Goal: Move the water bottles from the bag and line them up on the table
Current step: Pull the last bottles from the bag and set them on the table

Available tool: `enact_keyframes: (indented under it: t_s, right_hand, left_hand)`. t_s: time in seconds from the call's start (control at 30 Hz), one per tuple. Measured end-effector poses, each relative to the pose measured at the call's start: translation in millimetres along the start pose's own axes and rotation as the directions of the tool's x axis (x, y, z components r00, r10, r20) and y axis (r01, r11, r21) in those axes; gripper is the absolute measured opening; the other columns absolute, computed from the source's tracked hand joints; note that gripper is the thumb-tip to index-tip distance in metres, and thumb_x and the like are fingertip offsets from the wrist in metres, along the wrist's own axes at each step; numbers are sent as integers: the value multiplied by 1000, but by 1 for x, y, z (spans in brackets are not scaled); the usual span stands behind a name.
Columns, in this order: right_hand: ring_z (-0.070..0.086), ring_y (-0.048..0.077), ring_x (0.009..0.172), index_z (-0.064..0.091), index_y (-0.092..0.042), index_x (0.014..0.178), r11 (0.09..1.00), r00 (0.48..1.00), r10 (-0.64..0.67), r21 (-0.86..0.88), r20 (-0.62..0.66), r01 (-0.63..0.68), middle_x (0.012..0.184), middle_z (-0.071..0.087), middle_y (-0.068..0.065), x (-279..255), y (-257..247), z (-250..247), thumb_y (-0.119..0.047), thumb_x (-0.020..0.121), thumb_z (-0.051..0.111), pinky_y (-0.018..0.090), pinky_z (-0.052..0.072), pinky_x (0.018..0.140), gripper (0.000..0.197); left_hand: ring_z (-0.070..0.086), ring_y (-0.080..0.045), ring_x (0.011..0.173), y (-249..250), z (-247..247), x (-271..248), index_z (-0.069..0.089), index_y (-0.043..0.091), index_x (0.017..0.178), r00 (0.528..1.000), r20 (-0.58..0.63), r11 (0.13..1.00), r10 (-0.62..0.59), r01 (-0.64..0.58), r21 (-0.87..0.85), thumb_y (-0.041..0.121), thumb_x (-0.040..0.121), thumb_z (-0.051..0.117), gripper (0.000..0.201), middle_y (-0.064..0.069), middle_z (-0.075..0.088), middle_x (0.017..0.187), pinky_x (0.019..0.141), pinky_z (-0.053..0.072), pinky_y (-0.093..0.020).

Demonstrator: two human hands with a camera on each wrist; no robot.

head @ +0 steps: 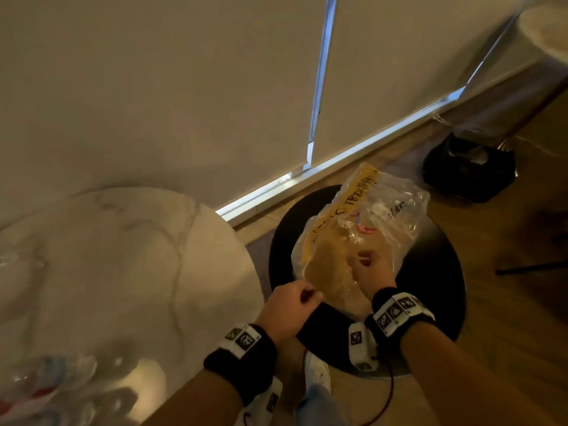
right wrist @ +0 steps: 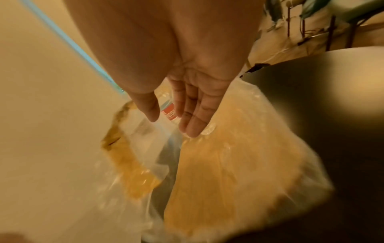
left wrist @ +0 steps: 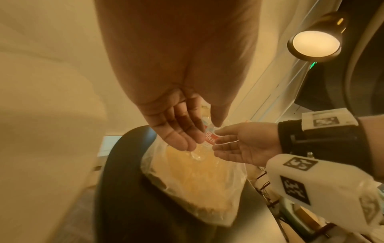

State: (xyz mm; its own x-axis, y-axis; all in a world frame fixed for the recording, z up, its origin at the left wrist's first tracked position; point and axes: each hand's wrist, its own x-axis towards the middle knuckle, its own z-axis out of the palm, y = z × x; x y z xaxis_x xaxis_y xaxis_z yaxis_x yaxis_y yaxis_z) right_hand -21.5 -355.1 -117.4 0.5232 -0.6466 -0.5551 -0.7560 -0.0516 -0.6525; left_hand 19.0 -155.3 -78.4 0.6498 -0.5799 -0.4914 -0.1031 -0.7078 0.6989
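A clear plastic bag (head: 362, 216) with yellow patches lies on a round black stool (head: 430, 287). Inside it, a clear water bottle (left wrist: 209, 136) with a red label shows between my two hands. My left hand (left wrist: 182, 131) hangs over the bag's near left edge (head: 295, 302) with its fingers mostly straight and nothing gripped. My right hand (right wrist: 187, 106) reaches into the bag's mouth, thumb and straight fingers on either side of the bottle's (right wrist: 167, 111) label, not closed round it. Blurred clear bottles (head: 52, 382) stand at the near left of the white marble table (head: 123, 272).
The marble table's round edge comes close to the stool on its left. A black rounded base (head: 467, 167) sits on the wooden floor at the back right, by the window blinds. My shoe (head: 318, 370) is under the stool's near edge. A lit lamp (left wrist: 315, 42) hangs above.
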Motion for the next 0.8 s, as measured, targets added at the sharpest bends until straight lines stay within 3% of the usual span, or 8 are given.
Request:
enact_keyframes:
  t_s: [0.1, 0.2, 0.3, 0.37, 0.47, 0.53, 0.63, 0.8]
  right_hand:
    - [54, 19, 109, 48, -30, 125, 991, 992, -111, -78, -62, 106, 115, 57, -7, 6, -23, -1, -55, 85, 58, 39, 42, 100, 48]
    - [55, 23, 101, 52, -32, 120, 993, 999, -51, -103, -13, 49, 114, 58, -1, 21, -39, -6, -59, 89, 51, 39, 43, 89, 41]
    - [58, 34, 113, 60, -16, 127, 998, 992, 11, -68, 126, -2, 116, 63, 7, 57, -36, -1, -53, 93, 51, 43, 43, 98, 52]
    - [56, 26, 110, 56, -29, 128, 999, 987, -30, -39, 157, 37, 113, 58, -5, 64, -26, 0, -58, 89, 54, 43, 41, 102, 49]
    - [49, 25, 124, 47, -24, 135, 989, 982, -42, -129, 185, 66, 132, 52, 0, 38, -21, -7, -44, 91, 60, 43, 37, 108, 49]
    - [53, 19, 120, 51, -27, 130, 955, 974, -168, -222, 152, 199, 131, 56, 0, 18, -18, -17, -33, 86, 69, 32, 40, 102, 48]
    - [55, 22, 117, 44, -31, 132, 886, 921, -234, -323, 311, 334, 135, 49, 1, -2, -4, -30, -34, 80, 75, 30, 44, 93, 61]
    - [61, 18, 109, 41, -38, 132, 826, 856, -225, -374, 466, 421, 133, 48, -11, -24, 22, -60, -41, 78, 74, 28, 51, 90, 63]
  left_hand:
    - [64, -8, 99, 12, -2, 23, 65, 24, 114, 999, 23, 999, 32, -31, -10, 43, 98, 54, 27, 5, 70, 109, 91, 52, -27]
    - [63, -14, 107, 18, -2, 55, 63, 25, 117, 999, 19, 996, 27, -28, 80, 43, 100, 49, 29, 2, 68, 115, 99, 50, -36]
    - [62, -24, 109, 27, 11, 91, 61, 20, 120, 997, -59, 976, 46, -33, 217, 38, 98, 48, 32, -6, 66, 119, 95, 50, -38]
    - [57, -20, 107, 33, 14, 99, 59, 24, 123, 983, -148, 945, 112, -59, 323, 38, 98, 48, 31, -2, 59, 120, 90, 50, -35]
    - [51, -10, 84, 44, 15, 113, 66, 26, 107, 971, -178, 916, 161, -80, 393, 34, 100, 46, 22, 6, 60, 99, 81, 47, -26]
    - [57, -15, 79, 51, 20, 134, 64, 25, 87, 984, -165, 941, 72, -12, 339, 34, 101, 43, 27, 4, 61, 84, 79, 51, -32]
    - [58, -25, 83, 55, 30, 170, 50, 35, 69, 986, -130, 970, -105, 131, 206, 60, 92, 38, 36, 9, 52, 75, 79, 46, -37]
    - [61, -34, 82, 49, 38, 198, 57, 55, 92, 951, -269, 969, -150, 195, 150, 104, 52, 35, 67, 9, 63, 90, 79, 50, -55]
